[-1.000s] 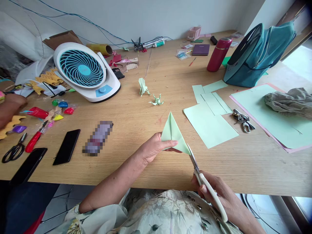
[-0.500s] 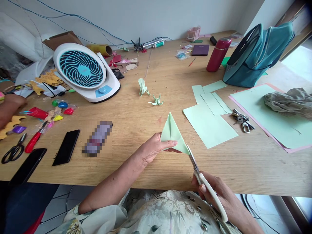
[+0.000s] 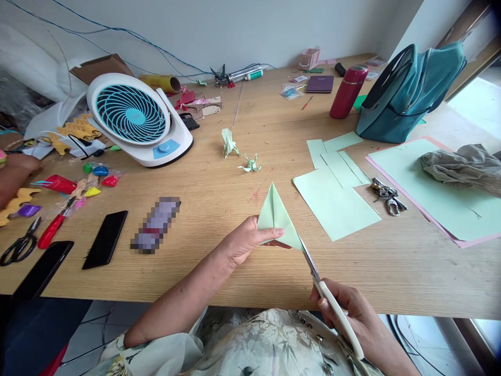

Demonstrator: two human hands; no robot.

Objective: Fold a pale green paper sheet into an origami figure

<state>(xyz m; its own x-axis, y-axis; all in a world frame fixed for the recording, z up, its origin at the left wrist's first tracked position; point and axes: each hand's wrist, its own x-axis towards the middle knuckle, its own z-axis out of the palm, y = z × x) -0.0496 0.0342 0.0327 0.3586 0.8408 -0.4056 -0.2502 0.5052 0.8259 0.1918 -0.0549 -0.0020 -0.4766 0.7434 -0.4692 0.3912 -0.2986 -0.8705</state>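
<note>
My left hand pinches a folded light green paper triangle, thumb on top and fingers beneath, its tip pointing away from me. In my right hand is a pair of white-handled scissors. Their blades meet the lower right corner of the triangle and look nearly closed there. Beyond the triangle, two folded green paper figures stand on the table: a taller one and a low, spread one. To the right lie several green paper sheets, some cut into smaller pieces.
A white and blue fan stands at the left, with black phones nearer me. Keys, a red flask and a teal backpack are on the right. At the far left edge another person's arm rests on the table.
The scissor blades have come closer together at the triangle's right corner. My left hand keeps its hold on the paper, and the view has shifted slightly.
</note>
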